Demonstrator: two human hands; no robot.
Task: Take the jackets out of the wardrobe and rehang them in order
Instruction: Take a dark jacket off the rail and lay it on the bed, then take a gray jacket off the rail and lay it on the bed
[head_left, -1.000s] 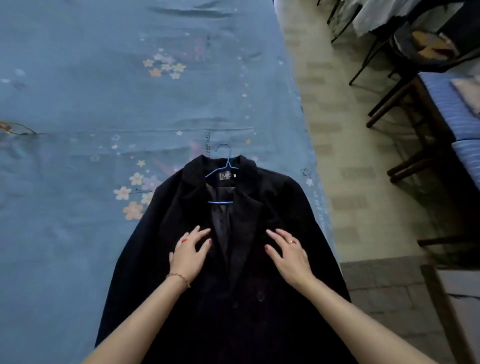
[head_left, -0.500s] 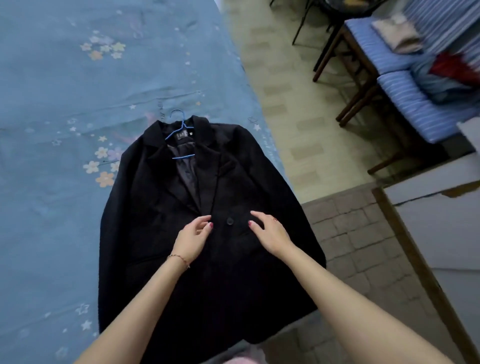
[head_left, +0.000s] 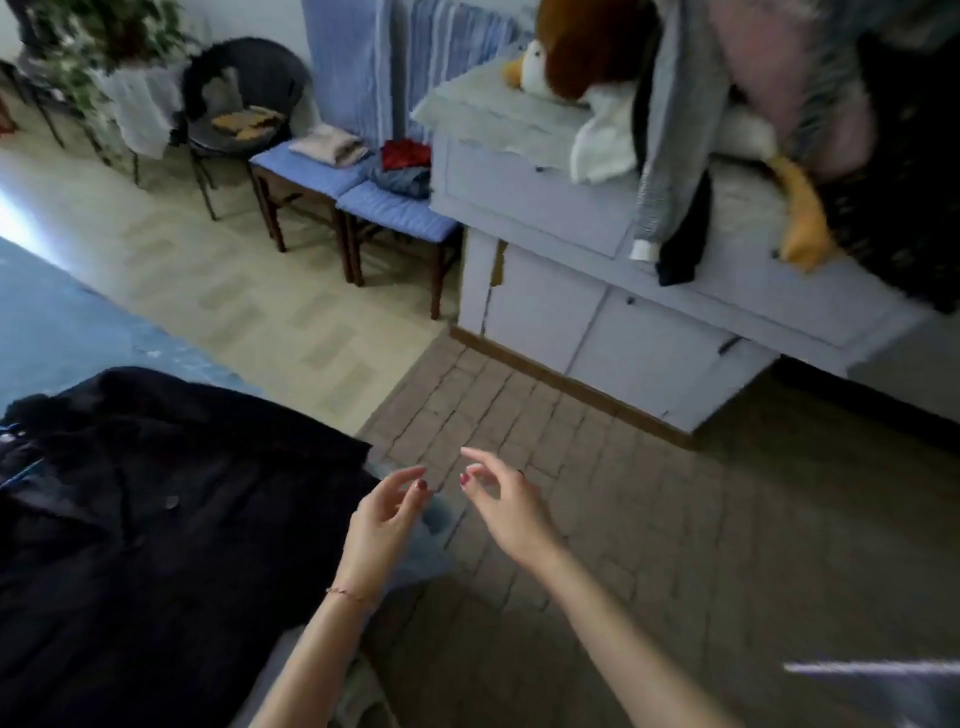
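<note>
Black jacket (head_left: 156, 519) lies flat on blue bed (head_left: 62, 332), prob. staged for rehanging. Left hand (head_left: 382, 525) & right hand (head_left: 511, 512) hover empty, fingers loose, over floor.

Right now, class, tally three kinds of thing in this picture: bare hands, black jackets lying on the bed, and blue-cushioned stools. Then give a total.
Hands: 2 (left hand, right hand)
Black jacket lying flat: 1
Blue-cushioned stools: 2
Total: 5
</note>
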